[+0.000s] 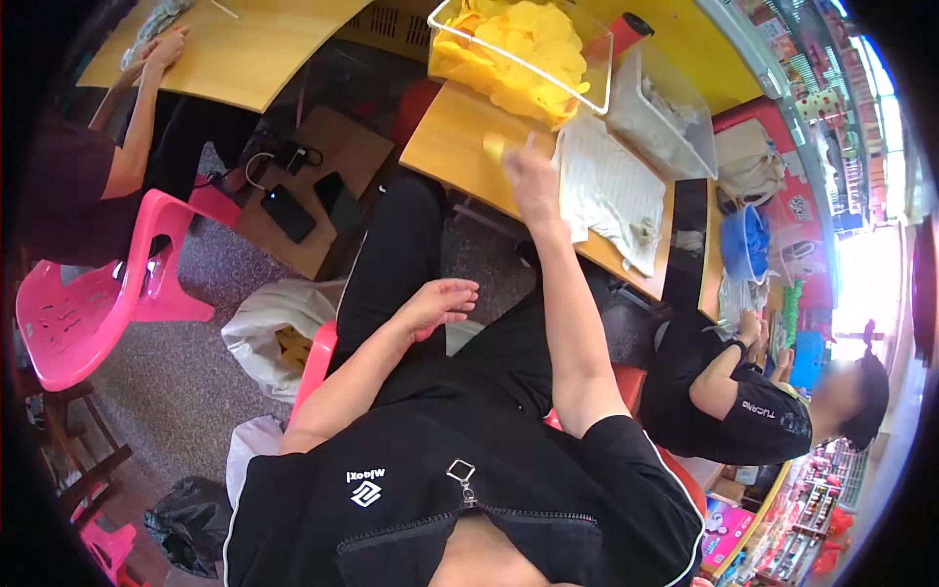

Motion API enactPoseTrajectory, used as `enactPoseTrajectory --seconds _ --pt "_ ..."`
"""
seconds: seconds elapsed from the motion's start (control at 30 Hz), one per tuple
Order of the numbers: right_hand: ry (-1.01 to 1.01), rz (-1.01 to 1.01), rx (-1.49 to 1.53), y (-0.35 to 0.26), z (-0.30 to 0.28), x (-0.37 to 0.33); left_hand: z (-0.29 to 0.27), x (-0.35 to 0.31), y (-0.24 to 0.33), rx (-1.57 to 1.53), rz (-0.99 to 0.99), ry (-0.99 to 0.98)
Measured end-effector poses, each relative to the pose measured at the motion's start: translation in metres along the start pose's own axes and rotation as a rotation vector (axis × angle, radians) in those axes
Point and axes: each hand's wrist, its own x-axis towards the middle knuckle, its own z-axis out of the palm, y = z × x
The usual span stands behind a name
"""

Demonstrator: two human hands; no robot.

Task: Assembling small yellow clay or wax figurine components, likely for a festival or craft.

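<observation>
My right hand (534, 186) pinches a small, thin yellow piece (495, 150) over the table (455, 147), at upper centre.
At the left edge stands a pink plastic chair (83, 318); at upper left another person's hand (168, 47) rests by a crumpled grey cloth (161, 18). Below that, two black phones lie on a brown cardboard box (337, 147), and a white woven sack (274, 333) slumps on the speckled floor. At the centre, my left hand (438, 305) hangs above my lap, fingers loosely extended. Beyond my right hand sits a clear plastic bin (465, 64) heaped with yellow round pieces (523, 39); just right of that hand lies a white ribbed cloth (606, 186). Further right is a blue plastic basket (745, 247).
</observation>
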Motion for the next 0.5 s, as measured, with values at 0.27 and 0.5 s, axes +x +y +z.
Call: enactPoseTrajectory --seconds 0.27,0.5 --pt "-0.014 0.002 0.091 -0.015 0.001 -0.003 0.0 -0.016 0.028 0.045 0.026 0.02" --pt "0.292 0.1 0.284 -0.018 -0.01 -0.006 0.002 -0.01 0.078 0.058 0.318 0.134"
